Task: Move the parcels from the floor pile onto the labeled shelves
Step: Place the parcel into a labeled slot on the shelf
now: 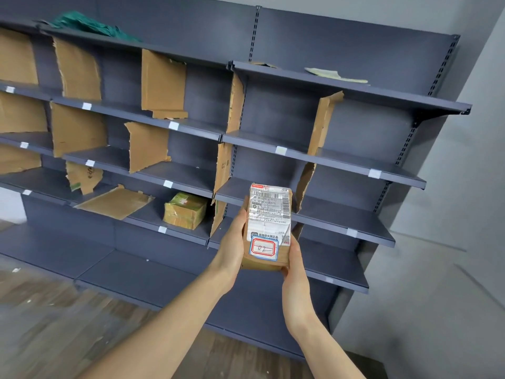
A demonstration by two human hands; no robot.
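1. A small brown parcel [269, 228] was held upright in front of the shelves [322, 157], between both hands, clear of any shelf board
2. The left hand [235, 242] gripped the parcel's left side, thumb curled onto its front edge, the fingers hidden behind it
3. The right hand [293, 258] held the lower right corner from below and the side, its fingers wrapped round the bottom edge
4. The parcel's front carried a white shipping label [270, 209] with barcodes, and below it a red-and-blue bordered sticker [263, 248] with "02" written by hand
5. The shelves were dark grey metal, split into compartments by torn cardboard dividers [319, 127], with small white tags [281, 150] on the front lips of the boards; their writing could not be read
6. A second parcel [185, 210], yellowish-green and taped, sat on a lower shelf left of the held one, beside a flat sheet of cardboard [114, 202]
7. A green bag [90, 24] lay on the top shelf at the left, and a pale flat packet [334, 75] lay on the top board at the right
8. Wood-patterned floor [54, 324] showed at the lower left
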